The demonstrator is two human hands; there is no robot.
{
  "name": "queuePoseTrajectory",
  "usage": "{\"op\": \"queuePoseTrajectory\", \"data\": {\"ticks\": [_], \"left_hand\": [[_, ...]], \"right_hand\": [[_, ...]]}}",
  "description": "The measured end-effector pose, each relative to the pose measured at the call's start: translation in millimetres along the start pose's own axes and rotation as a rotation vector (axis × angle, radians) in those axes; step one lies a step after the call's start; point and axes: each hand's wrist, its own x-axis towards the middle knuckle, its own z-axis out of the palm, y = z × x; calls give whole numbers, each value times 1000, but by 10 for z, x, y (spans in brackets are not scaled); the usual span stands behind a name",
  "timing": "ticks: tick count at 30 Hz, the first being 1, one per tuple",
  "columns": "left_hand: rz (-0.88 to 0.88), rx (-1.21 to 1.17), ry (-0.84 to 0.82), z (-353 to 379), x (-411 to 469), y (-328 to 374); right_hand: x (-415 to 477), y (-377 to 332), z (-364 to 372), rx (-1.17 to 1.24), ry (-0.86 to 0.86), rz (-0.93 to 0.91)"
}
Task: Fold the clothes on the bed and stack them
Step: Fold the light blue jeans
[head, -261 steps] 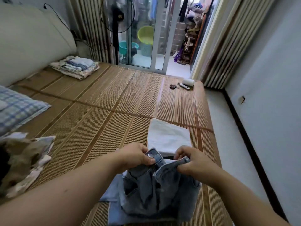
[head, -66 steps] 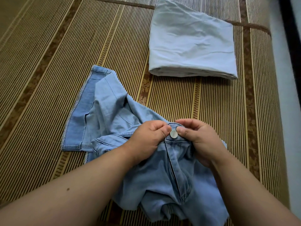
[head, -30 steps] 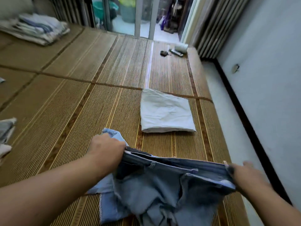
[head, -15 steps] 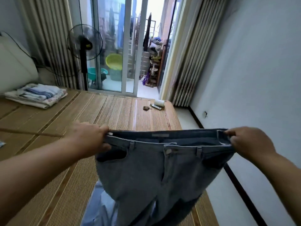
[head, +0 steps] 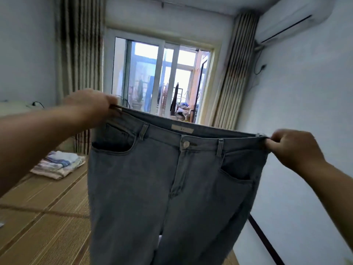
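Head view: grey-blue jeans [head: 172, 188] held up in the air in front of the person, front side toward the camera, fly closed w/ metal button [head: 185, 144] done up. Waistband [head: 164, 133] is pulled taut btw. the two hands, its left end higher than its right. The left hand [head: 93, 106] grips the left end, fingers curled over the band's top edge. The right hand [head: 292, 148] pinches the right end btw. thumb and bent fingers. A tan label patch [head: 182, 129] shows on the inner back of the band. The legs hang straight down and run off the bottom edge of the frame, over the right part of the woven bed mat [head: 38, 226]; hems not visible, so contact w/ the mat can't be told. Bkgd, left: a folded stack of clothes [head: 59, 164] lies on the mat near the striped curtain [head: 80, 54], well apart from the jeans. Centre: glass sliding door [head: 162, 79] w/ a balcony beyond, details blurred. Upper right: AC unit [head: 294, 18] mounted on the white wall [head: 305, 111], above a second curtain [head: 235, 73].
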Motion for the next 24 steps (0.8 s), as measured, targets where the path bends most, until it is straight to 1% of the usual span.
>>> {"op": "queuePoseTrajectory", "data": {"ticks": [2, 3, 5, 7, 8, 10, 12, 14, 16, 18, 20, 22, 24], "left_hand": [[-58, -214, 22, -218, 112, -110], [-70, -279, 57, -317, 162, -158], [-78, -334, 131, -486, 243, -232], [-102, -348, 165, -585, 316, -309], [-113, -361, 151, -615, 342, -361], [-114, -407, 59, -650, 355, -476], [-100, -377, -45, -661, 329, -576], [-73, -250, -96, -645, 284, -627], [-24, -141, -76, -606, 231, -616], [33, -158, -33, -544, 199, -584], [23, -286, -49, -468, 181, -534], [-60, -459, -103, -358, 181, -499], [-175, -738, -174, -258, 141, -464]], "right_hand": [[194, -147, -184, 168, 123, 40], [287, -225, -257, 239, 171, 61], [471, -343, -350, 384, 217, 114], [621, -392, -401, 569, 179, 132], [672, -397, -429, 679, 136, 117], [707, -373, -498, 841, 62, 74], [674, -323, -563, 879, 39, 31], [628, -270, -588, 899, 7, 3], [591, -247, -586, 921, -51, -4], [572, -247, -580, 956, -102, 12], [567, -231, -578, 989, -138, 28], [551, -233, -598, 936, -141, 33], [542, -212, -592, 887, -148, 63]]}}
